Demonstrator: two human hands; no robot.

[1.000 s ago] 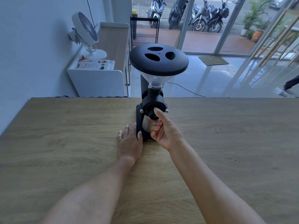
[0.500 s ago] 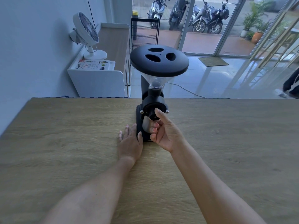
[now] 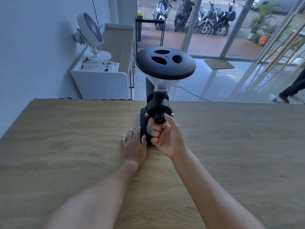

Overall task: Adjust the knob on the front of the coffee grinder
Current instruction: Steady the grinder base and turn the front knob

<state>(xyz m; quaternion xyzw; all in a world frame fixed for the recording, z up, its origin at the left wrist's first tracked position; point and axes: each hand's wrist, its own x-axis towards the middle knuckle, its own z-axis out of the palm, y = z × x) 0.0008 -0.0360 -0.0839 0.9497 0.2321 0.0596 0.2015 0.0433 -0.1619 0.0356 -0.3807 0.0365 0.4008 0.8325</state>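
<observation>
Far up-left of the left hand: white desk fan (image 3: 90,33) on a white sideboard (image 3: 102,81), a printed booklet (image 3: 99,66) lying flat just in front of the fan base; left hand (image 3: 133,143) lies palm-down on the wooden table (image 3: 66,146), fingers extended and holding nothing, thumb side pressed against the left edge of the coffee grinder (image 3: 156,103) base; grinder stands upright directly between and just beyond both hands, black lid with three openings on a clear hopper, rear of the base near the far table edge; right hand (image 3: 166,138) raised palm-left in front of the grinder, index fingertip and thumb pinching the black knob (image 3: 159,118) on the front face, remaining fingers curled loosely below it, over a metal part whose identity I can't tell; beyond the right hand: glass doors, parked motorbikes (image 3: 212,19) outside, a doormat (image 3: 218,63) on the tiled floor, potted plants at far right.
</observation>
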